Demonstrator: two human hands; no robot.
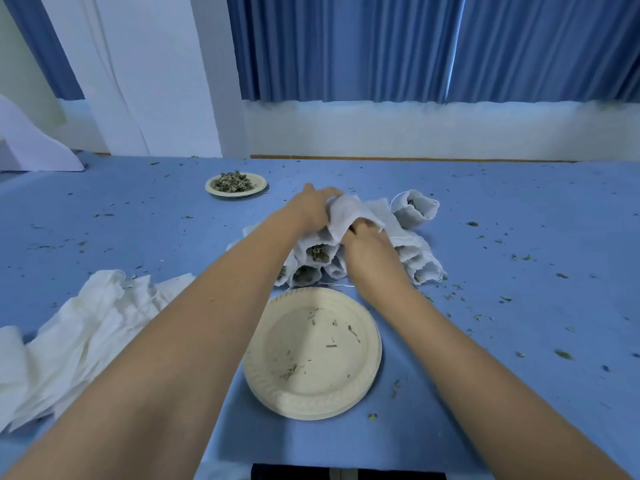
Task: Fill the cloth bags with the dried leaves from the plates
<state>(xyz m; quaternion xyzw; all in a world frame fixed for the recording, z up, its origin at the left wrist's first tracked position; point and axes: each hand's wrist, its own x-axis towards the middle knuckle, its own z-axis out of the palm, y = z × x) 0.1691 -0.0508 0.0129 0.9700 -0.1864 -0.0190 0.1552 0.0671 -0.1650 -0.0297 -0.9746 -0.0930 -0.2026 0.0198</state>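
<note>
Both hands are engaged on one cloth bag (349, 216), held just above the heap of filled bags (424, 266) at the middle of the table (519, 220).

1. Left hand (311, 206): my fingers are curled over the far upper edge of the cloth bag and clamp it. The forearm reaches in from the lower left.
2. Right hand (369, 247): my fingers are bent onto the near lower edge of the same bag. The fingertips are tucked under the fold, so I cannot see them.
3. Cloth bag: white, crumpled, stretched between my two hands. I cannot tell whether it has anything in it.

Filled bags lie in a loose heap under and beside my hands. Several of them have open mouths showing dried leaves inside, and one at the far right of the heap stands with its mouth turned up.

The near plate (311, 355) sits just in front of the heap, between my forearms. It carries only a few leaf scraps. The far plate (259, 188) sits well apart, beyond and to the left of my hands, and holds a mound of dried leaves (233, 181).

A pile of empty cloths (79, 334) lies on the table to the left of my left forearm. Leaf crumbs (562, 355) are scattered across the blue table surface on both sides. Blue curtains (346, 46) hang behind the table.
</note>
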